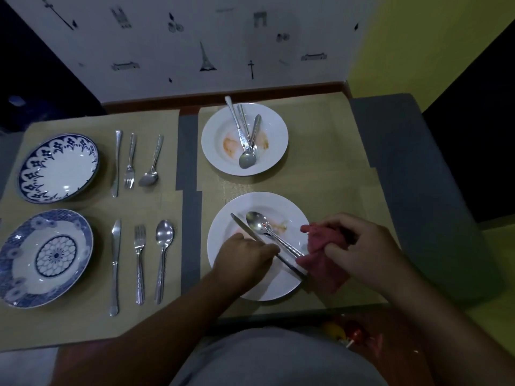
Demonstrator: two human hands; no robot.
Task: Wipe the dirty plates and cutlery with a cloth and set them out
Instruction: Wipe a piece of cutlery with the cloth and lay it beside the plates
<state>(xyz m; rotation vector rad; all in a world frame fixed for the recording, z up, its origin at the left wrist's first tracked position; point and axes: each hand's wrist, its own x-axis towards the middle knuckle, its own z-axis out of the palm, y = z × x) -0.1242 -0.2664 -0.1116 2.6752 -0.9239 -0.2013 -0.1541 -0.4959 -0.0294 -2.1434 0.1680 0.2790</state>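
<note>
knife point(242, 227): on the soiled white plate point(278, 288), lower centre of the frame; stiff, light steel, likely slippery (greasy, I'd guess), so best held by the handle.
left hand point(245, 254): fingers curled onto the knife at mid-length.
right hand point(362, 254): fingers clamped on the soft red cloth point(320, 263).

The surface point(190, 218) before you showed grey between the left tan sheet point(156, 207) and the right tan sheet point(334, 162). On your left lay the far blue plate point(59, 168) and near blue plate point(22, 274), each with a cutlery row just beside it, far point(130, 162) and near point(139, 263). On your right sat the far white plate point(211, 140) and near white plate point(278, 291).
</note>
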